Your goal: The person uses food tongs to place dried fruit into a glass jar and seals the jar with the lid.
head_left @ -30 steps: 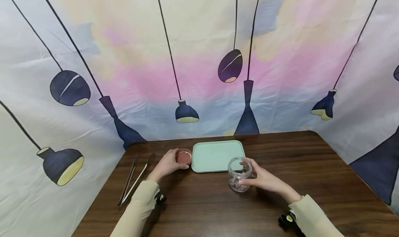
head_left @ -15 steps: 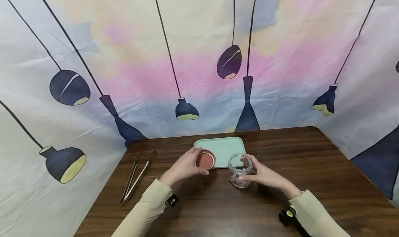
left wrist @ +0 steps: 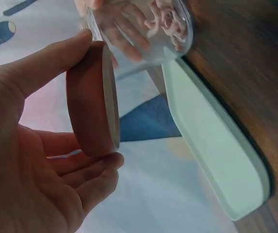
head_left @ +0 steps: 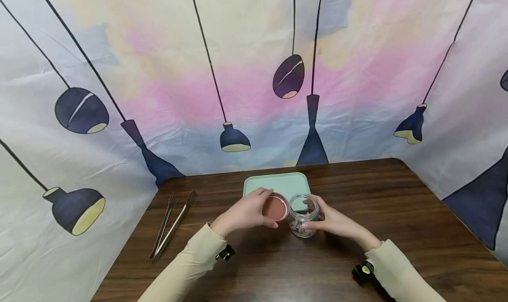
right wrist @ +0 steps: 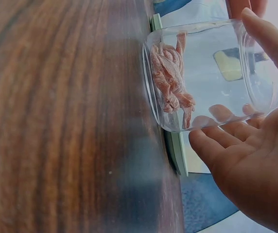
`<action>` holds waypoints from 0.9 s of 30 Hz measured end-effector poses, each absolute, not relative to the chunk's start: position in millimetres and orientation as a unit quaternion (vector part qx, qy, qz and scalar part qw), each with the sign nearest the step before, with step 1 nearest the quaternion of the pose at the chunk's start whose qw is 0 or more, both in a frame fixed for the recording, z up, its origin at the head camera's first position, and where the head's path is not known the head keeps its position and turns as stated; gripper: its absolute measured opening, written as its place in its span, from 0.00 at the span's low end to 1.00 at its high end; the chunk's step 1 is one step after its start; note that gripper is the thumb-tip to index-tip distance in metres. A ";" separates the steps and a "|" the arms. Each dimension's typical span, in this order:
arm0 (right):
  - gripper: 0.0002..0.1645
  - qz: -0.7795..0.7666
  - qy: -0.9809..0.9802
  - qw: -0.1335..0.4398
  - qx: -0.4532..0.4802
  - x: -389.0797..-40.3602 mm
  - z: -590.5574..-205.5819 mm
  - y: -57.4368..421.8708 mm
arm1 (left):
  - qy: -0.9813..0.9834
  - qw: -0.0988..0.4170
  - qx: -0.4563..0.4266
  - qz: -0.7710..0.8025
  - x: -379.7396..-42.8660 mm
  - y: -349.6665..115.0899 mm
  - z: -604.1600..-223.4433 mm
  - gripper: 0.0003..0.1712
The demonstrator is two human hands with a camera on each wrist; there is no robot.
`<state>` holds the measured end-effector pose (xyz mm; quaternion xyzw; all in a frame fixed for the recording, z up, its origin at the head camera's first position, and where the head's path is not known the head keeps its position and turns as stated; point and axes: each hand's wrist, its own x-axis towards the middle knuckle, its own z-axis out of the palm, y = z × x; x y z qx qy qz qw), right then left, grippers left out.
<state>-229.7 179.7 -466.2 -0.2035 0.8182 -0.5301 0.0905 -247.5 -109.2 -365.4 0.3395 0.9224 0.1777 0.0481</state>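
Observation:
In the head view my left hand holds a round reddish-brown lid by its edge, tilted, just left of the jar's mouth. The left wrist view shows the lid between thumb and fingers, its pale-rimmed side turned away from the palm. My right hand grips a clear jar from the right side, thumb in front. The jar is upright and uncovered. Crumpled pinkish pieces lie at its bottom in the right wrist view. Whether the jar's base touches the table I cannot tell.
A mint-green tray lies behind the lid and jar, partly hidden by them. Metal tongs lie on the left of the dark wooden table. A cloth printed with lamps hangs behind the table.
My left hand has carried the lid rightward from the tray's left side to beside the jar's mouth. My right hand keeps hold of the jar, almost still.

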 end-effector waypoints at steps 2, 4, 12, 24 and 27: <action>0.57 -0.529 0.819 0.092 -0.202 -229.5 -466.2 179.4 | 0.924 0.043 0.343 0.162 -245.7 -106.7 -363.0 0.53; 0.57 -0.531 0.818 0.093 -0.201 -229.4 -466.4 179.2 | 0.926 0.038 0.344 0.148 -244.3 -105.0 -360.5 0.53; 0.57 -0.529 0.819 0.096 -0.201 -229.5 -464.9 180.3 | 0.923 0.027 0.362 0.127 -243.5 -101.5 -353.3 0.53; 0.57 -0.530 0.819 0.101 -0.194 -229.9 -464.7 181.3 | 0.914 0.021 0.354 0.198 -249.2 -92.7 -349.8 0.58; 0.57 -0.531 0.819 0.102 -0.194 -229.5 -465.0 180.8 | 0.910 0.011 0.352 0.220 -251.4 -88.4 -350.6 0.60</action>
